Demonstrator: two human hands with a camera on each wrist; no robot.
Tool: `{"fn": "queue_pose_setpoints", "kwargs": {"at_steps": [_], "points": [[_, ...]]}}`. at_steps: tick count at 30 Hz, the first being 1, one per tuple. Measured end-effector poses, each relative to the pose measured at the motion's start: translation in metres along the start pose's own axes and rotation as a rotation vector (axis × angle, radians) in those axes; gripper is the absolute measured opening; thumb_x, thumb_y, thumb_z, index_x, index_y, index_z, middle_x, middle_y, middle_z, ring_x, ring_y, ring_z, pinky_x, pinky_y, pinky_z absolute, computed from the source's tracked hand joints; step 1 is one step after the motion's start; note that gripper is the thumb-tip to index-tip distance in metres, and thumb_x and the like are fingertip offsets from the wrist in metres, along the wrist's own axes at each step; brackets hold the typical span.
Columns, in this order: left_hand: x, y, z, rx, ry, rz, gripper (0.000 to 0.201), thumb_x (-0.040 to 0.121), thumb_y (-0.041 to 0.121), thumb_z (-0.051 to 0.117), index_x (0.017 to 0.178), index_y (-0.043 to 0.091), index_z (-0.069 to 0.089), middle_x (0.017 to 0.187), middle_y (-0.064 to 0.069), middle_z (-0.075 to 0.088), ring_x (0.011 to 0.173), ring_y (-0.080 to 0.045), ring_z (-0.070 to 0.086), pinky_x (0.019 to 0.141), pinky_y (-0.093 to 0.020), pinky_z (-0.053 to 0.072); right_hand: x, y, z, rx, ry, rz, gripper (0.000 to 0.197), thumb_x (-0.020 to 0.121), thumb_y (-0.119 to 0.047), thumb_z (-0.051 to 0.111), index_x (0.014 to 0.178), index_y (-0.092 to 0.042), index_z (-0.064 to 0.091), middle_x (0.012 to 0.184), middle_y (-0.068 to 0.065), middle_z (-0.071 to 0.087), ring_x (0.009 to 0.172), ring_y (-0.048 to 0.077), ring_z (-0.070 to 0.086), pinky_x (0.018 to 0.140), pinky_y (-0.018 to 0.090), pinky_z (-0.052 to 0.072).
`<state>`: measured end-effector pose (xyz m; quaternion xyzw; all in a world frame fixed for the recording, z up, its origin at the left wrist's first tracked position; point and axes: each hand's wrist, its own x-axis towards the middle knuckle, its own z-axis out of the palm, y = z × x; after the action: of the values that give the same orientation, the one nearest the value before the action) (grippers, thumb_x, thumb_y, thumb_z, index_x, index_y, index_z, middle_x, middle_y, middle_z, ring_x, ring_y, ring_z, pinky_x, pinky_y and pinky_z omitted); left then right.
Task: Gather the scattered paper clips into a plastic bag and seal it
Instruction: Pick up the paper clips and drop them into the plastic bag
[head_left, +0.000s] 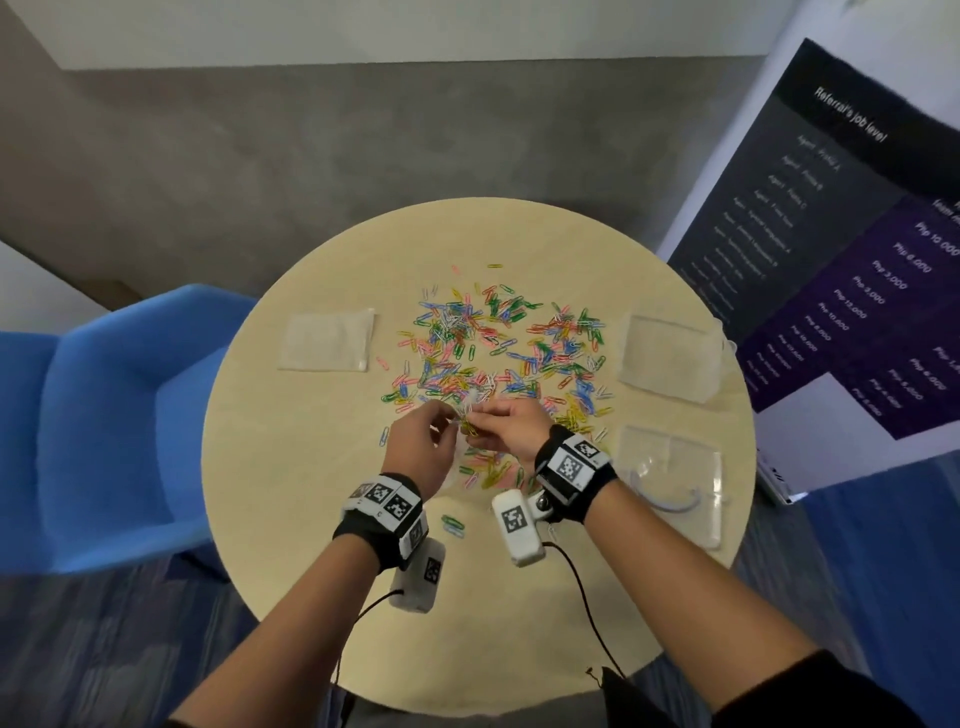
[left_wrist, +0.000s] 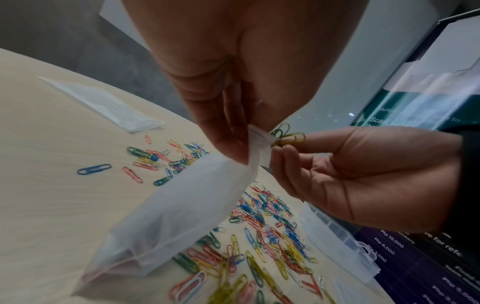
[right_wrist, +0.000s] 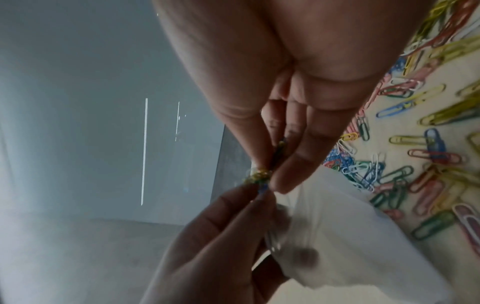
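Paper clips (head_left: 498, 343), many colours, lie scattered over the middle of the round table (head_left: 311, 519), just beyond both hands. Left hand (head_left: 415, 441) pinches the top edge of a clear plastic bag (left_wrist: 187, 205) between thumb and fingers; bag hangs down from the pinch, its bottom on the tabletop. Right hand (head_left: 506, 426) pinches a small bunch of clips (left_wrist: 287, 135), yellow and green, right at the bag's mouth, touching its rim. Spare flat bags (head_left: 327, 338) lie at the table's left and right edges.

Clips (head_left: 493, 343) mid-table (head_left: 311, 467) (bags (head_left: 327, 340) flanking)
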<state>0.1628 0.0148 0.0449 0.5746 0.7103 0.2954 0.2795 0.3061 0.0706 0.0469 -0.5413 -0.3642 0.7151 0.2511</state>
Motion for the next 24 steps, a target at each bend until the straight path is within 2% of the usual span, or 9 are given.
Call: {"fn": "queue_pose_setpoints", "kwargs": {"at_steps": [4, 8, 10, 12, 13, 16, 19, 21, 24], "points": [[0.001, -0.008, -0.005, -0.019, -0.02, 0.024, 0.009, 0.092, 0.013, 0.063, 0.097, 0.012, 0.07, 0.08, 0.003, 0.065, 0.069, -0.015, 0.063, 0.066, -0.026, 0.051, -0.001, 0.004, 0.007, -0.307, 0.053, -0.025, 0.004, 0.085, -0.003, 0.069, 0.085, -0.003, 0.073, 0.078, 0.013, 0.071, 0.072, 0.026, 0.071, 0.073, 0.033, 0.06], [-0.001, -0.008, -0.006, -0.04, -0.147, 0.099, 0.007, 0.092, 0.013, 0.064, 0.093, 0.015, 0.07, 0.081, 0.002, 0.07, 0.066, -0.011, 0.065, 0.064, -0.023, 0.054, 0.005, 0.007, 0.022, -0.453, 0.149, -0.055, 0.025, 0.085, 0.003, 0.055, 0.069, -0.011, 0.066, 0.068, 0.005, 0.063, 0.076, 0.026, 0.066, 0.085, 0.044, 0.058], [0.002, -0.011, -0.008, -0.029, -0.162, 0.108, 0.008, 0.092, 0.014, 0.063, 0.094, 0.014, 0.071, 0.08, 0.002, 0.071, 0.064, -0.011, 0.066, 0.064, -0.026, 0.056, 0.004, 0.005, 0.026, -0.443, 0.169, -0.053, 0.026, 0.087, 0.008, 0.051, 0.09, -0.007, 0.072, 0.079, 0.006, 0.066, 0.08, 0.024, 0.066, 0.086, 0.04, 0.057], [0.006, -0.013, -0.012, -0.038, -0.158, 0.099, 0.008, 0.091, 0.014, 0.063, 0.095, 0.014, 0.071, 0.078, 0.002, 0.07, 0.061, -0.012, 0.066, 0.063, -0.03, 0.058, 0.002, 0.006, 0.03, -0.484, 0.201, -0.082, 0.029, 0.089, 0.005, 0.053, 0.116, 0.002, 0.065, 0.097, 0.013, 0.068, 0.083, 0.025, 0.069, 0.077, 0.032, 0.06], [0.008, -0.014, -0.014, -0.044, -0.153, 0.093, 0.008, 0.091, 0.013, 0.063, 0.095, 0.013, 0.071, 0.077, 0.002, 0.068, 0.059, -0.013, 0.066, 0.061, -0.03, 0.058, 0.001, 0.006, 0.033, -0.531, 0.225, -0.114, 0.031, 0.09, 0.002, 0.055, 0.119, 0.003, 0.063, 0.097, 0.013, 0.068, 0.08, 0.025, 0.069, 0.073, 0.031, 0.06], [0.013, -0.016, -0.019, -0.096, -0.132, 0.033, 0.008, 0.092, 0.012, 0.063, 0.096, 0.01, 0.07, 0.074, 0.004, 0.065, 0.055, -0.013, 0.067, 0.058, -0.027, 0.058, -0.002, -0.002, 0.041, -0.668, 0.271, -0.255, 0.024, 0.085, -0.005, 0.063, 0.107, -0.002, 0.07, 0.085, 0.011, 0.071, 0.074, 0.026, 0.07, 0.072, 0.04, 0.061], [0.017, -0.022, -0.028, -0.161, -0.103, -0.058, 0.008, 0.093, 0.011, 0.062, 0.095, 0.009, 0.069, 0.075, 0.001, 0.066, 0.057, -0.015, 0.068, 0.057, -0.028, 0.06, -0.01, -0.012, 0.024, -0.642, 0.39, -0.369, 0.008, 0.082, -0.014, 0.071, 0.089, -0.015, 0.074, 0.076, -0.002, 0.071, 0.065, 0.014, 0.069, 0.066, 0.034, 0.061], [0.022, -0.031, -0.037, -0.176, -0.072, -0.072, 0.007, 0.092, 0.012, 0.062, 0.09, 0.013, 0.068, 0.076, -0.002, 0.068, 0.058, -0.017, 0.07, 0.059, -0.035, 0.062, -0.019, -0.005, -0.004, -0.703, 0.469, -0.27, 0.016, 0.078, -0.024, 0.077, 0.092, -0.02, 0.069, 0.083, -0.005, 0.069, 0.069, 0.013, 0.067, 0.069, 0.035, 0.06], [0.031, -0.043, -0.052, -0.182, -0.031, -0.094, 0.009, 0.09, 0.014, 0.064, 0.084, 0.019, 0.068, 0.075, -0.002, 0.069, 0.06, -0.022, 0.07, 0.061, -0.041, 0.062, -0.031, 0.034, -0.039, -0.967, 0.399, 0.237, 0.079, 0.063, -0.037, 0.088, 0.129, -0.02, 0.048, 0.126, 0.008, 0.053, 0.1, 0.026, 0.062, 0.085, 0.039, 0.056]]}}
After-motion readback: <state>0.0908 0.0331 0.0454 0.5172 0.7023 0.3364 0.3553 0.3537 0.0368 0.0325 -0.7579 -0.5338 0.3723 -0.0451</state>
